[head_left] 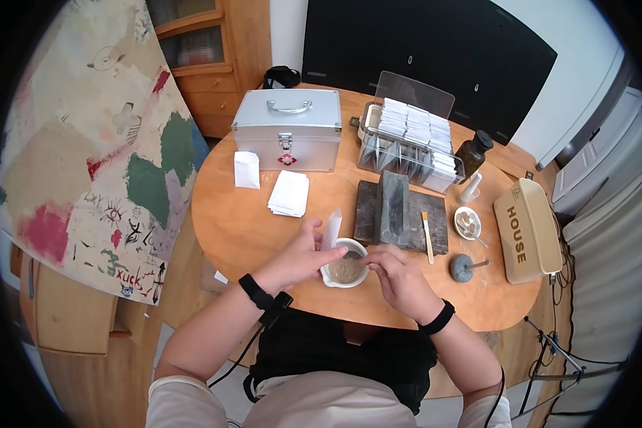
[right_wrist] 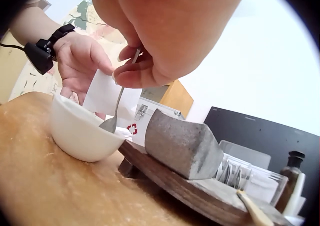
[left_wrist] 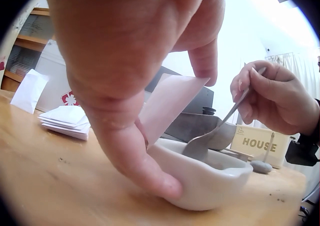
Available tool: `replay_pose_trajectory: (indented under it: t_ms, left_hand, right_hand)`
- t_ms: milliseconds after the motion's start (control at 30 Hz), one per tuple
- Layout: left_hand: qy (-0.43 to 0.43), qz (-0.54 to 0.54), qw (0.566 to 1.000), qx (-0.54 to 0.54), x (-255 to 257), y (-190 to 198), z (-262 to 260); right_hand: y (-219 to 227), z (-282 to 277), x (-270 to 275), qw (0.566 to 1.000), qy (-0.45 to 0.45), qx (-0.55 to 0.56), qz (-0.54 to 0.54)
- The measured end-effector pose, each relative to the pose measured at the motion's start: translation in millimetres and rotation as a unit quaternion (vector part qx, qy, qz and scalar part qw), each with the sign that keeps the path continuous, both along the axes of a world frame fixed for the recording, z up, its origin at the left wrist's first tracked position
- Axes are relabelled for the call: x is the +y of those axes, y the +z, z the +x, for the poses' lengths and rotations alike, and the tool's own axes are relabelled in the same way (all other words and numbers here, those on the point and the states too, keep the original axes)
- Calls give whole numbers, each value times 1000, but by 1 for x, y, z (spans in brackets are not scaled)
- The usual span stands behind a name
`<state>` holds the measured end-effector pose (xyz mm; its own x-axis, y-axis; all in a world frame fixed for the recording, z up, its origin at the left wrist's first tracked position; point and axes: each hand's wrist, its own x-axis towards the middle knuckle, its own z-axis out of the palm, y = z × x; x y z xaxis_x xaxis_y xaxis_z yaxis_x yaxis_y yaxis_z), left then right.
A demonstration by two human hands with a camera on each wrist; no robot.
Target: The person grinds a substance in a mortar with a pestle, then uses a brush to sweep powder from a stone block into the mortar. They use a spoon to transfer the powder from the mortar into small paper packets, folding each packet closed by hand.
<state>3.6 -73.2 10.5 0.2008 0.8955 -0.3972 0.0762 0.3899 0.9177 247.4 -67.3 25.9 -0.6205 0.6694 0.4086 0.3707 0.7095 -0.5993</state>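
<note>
A white bowl with a small spout (left_wrist: 215, 186) stands on the table before me, with greyish-brown powder (head_left: 344, 269) inside. My left hand (head_left: 296, 258) holds a small white paper packet (left_wrist: 172, 103) upright at the bowl's rim, and its thumb lies against the bowl. From the other side my right hand (head_left: 406, 284) pinches the thin handle of a metal spoon (right_wrist: 118, 103). The spoon's head dips into the bowl, close to the packet.
Behind the bowl lies a dark board (head_left: 431, 239) bearing a grey stone block (head_left: 392, 207) and a brush (head_left: 426, 235). Folded white packets (head_left: 288, 194) lie near a silver case (head_left: 287, 135). Rightward are a small dish (head_left: 458, 227), a grey stone weight (head_left: 461, 268) and a cream box (head_left: 524, 235).
</note>
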Motion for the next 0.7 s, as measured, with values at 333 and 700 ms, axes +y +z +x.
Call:
replay_pose_trajectory:
  t_ms: [333,700]
  left_hand:
    - [7,8,1000,-13,-3,-7,2]
    - [24,20,1000,-6,-4,-3,7]
  right_hand:
    - [-35,-2,0,945,-164,124,-255]
    - [-72,-4,-2,842,-176,330,-390]
